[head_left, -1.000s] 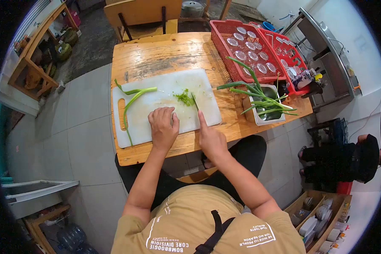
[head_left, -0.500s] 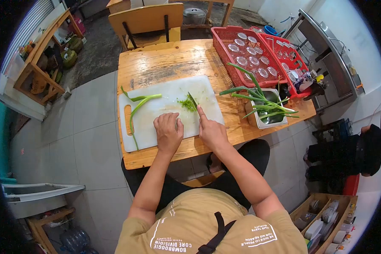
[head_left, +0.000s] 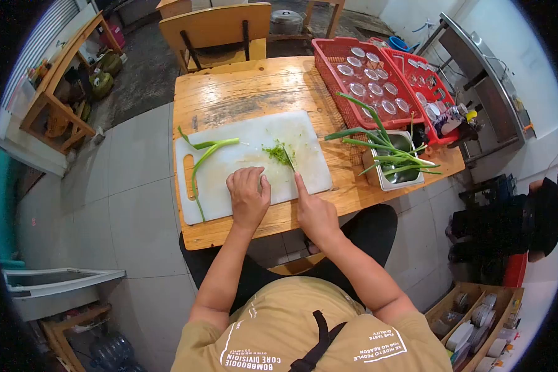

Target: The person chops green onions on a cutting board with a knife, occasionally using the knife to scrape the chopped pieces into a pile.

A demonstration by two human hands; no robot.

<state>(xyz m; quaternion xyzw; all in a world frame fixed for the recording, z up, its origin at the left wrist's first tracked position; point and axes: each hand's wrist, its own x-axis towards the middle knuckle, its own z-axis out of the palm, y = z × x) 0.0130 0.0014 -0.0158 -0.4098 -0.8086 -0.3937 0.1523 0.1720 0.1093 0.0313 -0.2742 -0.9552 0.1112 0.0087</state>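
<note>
My right hand [head_left: 317, 212] grips a knife [head_left: 289, 158], index finger stretched along its spine. The blade lies against a small heap of chopped green onion [head_left: 278, 153] on the white cutting board [head_left: 229, 175]. My left hand [head_left: 249, 192] rests at the board's near edge, holding nothing, its fingers loosely bent and the thumb apart. On the board's left side lies a green onion stalk [head_left: 198, 162], bent, with its pale end toward the middle. More green onions [head_left: 387, 146] stick out of a metal container [head_left: 402, 185] to the right of the board.
The wooden table [head_left: 245, 87] carries a red basket [head_left: 328, 68] of upturned glasses at the back right, with a second red basket [head_left: 437, 137] beside it. A wooden chair [head_left: 217, 28] stands beyond the table. A person in dark clothes [head_left: 496, 223] is at the far right.
My right hand has drawn back slightly toward me and right, bringing the knife with it; the blade sits lower against the heap. My left hand has stayed nearly still.
</note>
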